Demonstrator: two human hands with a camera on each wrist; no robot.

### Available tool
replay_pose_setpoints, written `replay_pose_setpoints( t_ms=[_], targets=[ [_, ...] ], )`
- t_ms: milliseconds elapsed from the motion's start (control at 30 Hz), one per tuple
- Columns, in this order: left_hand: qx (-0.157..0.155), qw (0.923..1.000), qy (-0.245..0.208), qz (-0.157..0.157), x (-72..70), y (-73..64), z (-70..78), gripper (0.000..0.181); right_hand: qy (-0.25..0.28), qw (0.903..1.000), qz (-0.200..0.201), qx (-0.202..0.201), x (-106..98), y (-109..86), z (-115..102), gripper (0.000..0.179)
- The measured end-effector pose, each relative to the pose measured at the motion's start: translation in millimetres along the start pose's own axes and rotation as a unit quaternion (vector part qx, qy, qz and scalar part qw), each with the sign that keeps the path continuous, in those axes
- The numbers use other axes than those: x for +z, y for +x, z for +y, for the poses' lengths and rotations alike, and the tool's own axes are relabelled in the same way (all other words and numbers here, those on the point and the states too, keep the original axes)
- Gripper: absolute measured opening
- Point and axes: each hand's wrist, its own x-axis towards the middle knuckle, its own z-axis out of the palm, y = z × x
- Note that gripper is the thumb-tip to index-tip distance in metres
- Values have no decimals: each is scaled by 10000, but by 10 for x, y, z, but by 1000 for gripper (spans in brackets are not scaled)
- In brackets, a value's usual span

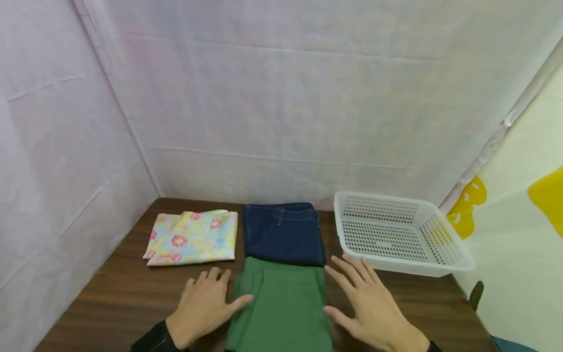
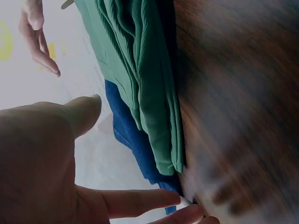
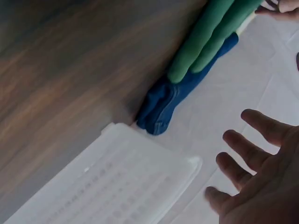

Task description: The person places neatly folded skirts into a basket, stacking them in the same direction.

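Note:
A folded green garment point(image 1: 288, 308) lies at the table's near middle, its layers showing from the side in the left wrist view. My left hand point(image 1: 204, 303) is spread at its left edge, thumb overlapping the cloth in the head view. On the other side, my right hand point(image 1: 369, 303) hovers with fingers apart, near the garment's right edge and the basket's front. Neither hand holds anything. Just behind the green cloth lies a folded dark blue denim garment point(image 1: 283, 237). Folded flowered fabric point(image 1: 193, 239) in pink, yellow and pale blue rests to its left.
A white perforated plastic basket point(image 1: 400, 266) stands at the back right of the brown wooden table point(image 1: 119, 293). White cloth walls point(image 1: 281, 107) rise behind and at the left; a pale one with yellow shapes is on the right.

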Motion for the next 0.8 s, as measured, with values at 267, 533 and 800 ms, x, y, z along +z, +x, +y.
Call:
replay_pose_setpoints(
  t_ms=[267,533,800],
  targets=[
    [395,9986,-339,11,27,16,86,64,362,9961,-709,370,169,17,-179,57],
    [730,9909,-1100,-267,117,142,226,75,1916,9363,-2121,2041,294,221,-322,88],
    [698,9662,-2171,-1199,119,321,333,70,2994,8929,-2300,2453,379,399,-386,97]
  ],
)
